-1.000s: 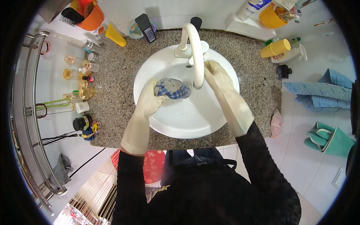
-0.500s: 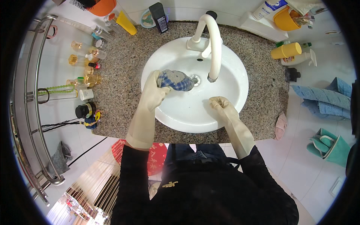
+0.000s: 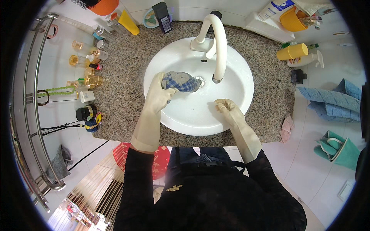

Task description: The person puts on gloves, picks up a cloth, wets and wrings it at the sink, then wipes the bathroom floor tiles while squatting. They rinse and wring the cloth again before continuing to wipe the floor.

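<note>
Both my hands wear cream rubber gloves. My left hand (image 3: 158, 91) is closed round one end of a bunched cloth (image 3: 181, 82), grey with blue-and-white checks, at the left side of the white oval sink (image 3: 181, 122). The cloth's free end reaches toward the drain (image 3: 200, 81). My right hand (image 3: 228, 106) hangs over the front right of the basin with its fingers curled in, and nothing shows in them. Above the basin arches a white tap (image 3: 220, 46), its spout ending between the drain and the right wall. No water stream shows from it.
Speckled granite counter (image 3: 119, 88) surrounds the sink. Glass bottles (image 3: 79, 61) and jars line its left edge. A black bottle (image 3: 162, 17) stands behind. On the right are a yellow cup (image 3: 293, 52), a spray bottle (image 3: 308, 60), and a hanging blue towel (image 3: 331, 100).
</note>
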Action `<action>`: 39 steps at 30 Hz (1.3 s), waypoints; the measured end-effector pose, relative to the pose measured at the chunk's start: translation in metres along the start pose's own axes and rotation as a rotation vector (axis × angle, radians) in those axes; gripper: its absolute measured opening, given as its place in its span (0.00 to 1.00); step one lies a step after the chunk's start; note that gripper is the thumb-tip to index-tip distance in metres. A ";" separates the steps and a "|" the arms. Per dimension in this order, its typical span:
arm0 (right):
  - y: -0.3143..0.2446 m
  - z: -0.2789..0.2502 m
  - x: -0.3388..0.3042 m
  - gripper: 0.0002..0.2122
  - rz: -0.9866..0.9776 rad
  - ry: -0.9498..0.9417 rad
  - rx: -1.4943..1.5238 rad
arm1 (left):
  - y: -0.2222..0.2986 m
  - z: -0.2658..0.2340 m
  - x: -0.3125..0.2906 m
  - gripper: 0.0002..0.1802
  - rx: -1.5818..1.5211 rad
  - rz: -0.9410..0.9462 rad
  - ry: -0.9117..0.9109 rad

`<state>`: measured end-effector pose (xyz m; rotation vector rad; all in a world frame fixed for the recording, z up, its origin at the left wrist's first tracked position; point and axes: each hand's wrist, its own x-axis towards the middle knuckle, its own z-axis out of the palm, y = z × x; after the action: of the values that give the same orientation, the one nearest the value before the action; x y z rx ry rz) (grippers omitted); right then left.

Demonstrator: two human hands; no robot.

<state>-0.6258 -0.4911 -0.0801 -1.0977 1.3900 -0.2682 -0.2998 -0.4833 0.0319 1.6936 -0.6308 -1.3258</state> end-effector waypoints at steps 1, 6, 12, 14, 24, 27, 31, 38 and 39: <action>0.004 -0.001 0.001 0.14 -0.008 0.003 0.000 | 0.001 0.001 0.001 0.28 0.021 -0.019 0.001; -0.016 0.005 -0.006 0.14 0.052 0.020 -0.031 | -0.016 -0.001 0.005 0.28 0.012 0.002 0.000; -0.021 0.009 -0.011 0.14 0.048 0.020 -0.039 | 0.000 0.006 -0.003 0.29 0.198 -0.064 -0.008; -0.022 0.012 -0.013 0.14 0.038 0.014 -0.007 | -0.016 0.008 0.004 0.30 0.248 -0.014 -0.011; -0.122 0.067 -0.041 0.23 0.369 -0.233 1.047 | -0.022 0.035 -0.007 0.24 0.493 0.383 -0.271; -0.088 0.065 -0.008 0.21 0.062 -0.519 1.223 | -0.024 0.050 -0.011 0.29 0.885 0.687 -0.435; -0.073 0.052 0.003 0.15 0.275 -0.137 1.101 | -0.038 0.043 -0.046 0.36 0.488 0.483 0.043; -0.135 0.064 -0.048 0.20 0.288 -0.350 1.511 | -0.091 0.092 -0.038 0.49 -1.127 0.025 -0.639; -0.157 0.070 -0.067 0.21 0.356 -0.221 1.478 | -0.094 0.102 -0.030 0.52 -1.249 0.056 -0.696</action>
<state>-0.5132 -0.4913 0.0664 0.3362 0.7838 -0.7175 -0.4163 -0.4456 -0.0396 0.1999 -0.0966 -1.7096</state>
